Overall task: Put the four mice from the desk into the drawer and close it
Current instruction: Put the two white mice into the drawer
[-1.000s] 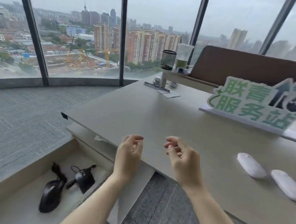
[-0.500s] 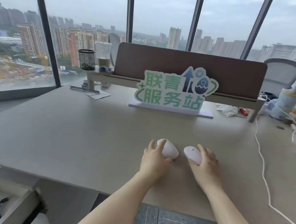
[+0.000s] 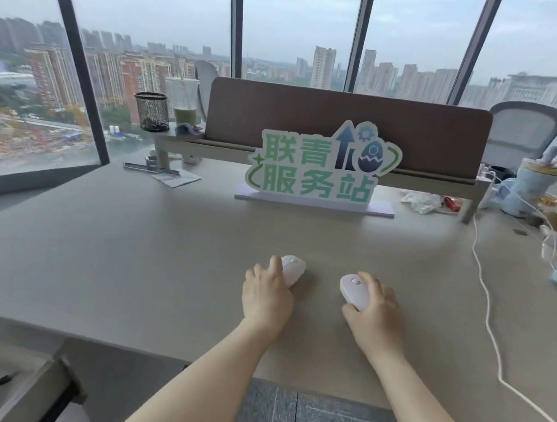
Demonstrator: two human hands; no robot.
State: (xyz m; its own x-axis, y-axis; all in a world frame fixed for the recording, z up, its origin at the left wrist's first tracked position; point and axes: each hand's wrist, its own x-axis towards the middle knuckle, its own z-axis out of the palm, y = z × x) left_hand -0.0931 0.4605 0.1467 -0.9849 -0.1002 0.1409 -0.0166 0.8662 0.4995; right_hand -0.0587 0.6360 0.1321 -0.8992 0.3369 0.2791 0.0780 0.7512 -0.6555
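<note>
Two white mice (image 3: 293, 269) gripped on grey desk (image 3: 127, 263) (windows (image 3: 300, 24) behind).

Two bare forearms rise from the lower edge of the frame toward its centre, converging slightly. The left hand (image 3: 267, 295) lies palm down, fingers curled over a white mouse (image 3: 293, 269). The right hand (image 3: 374, 312), just right of centre, wraps a second white mouse (image 3: 354, 289), thumb along its near side.
</note>
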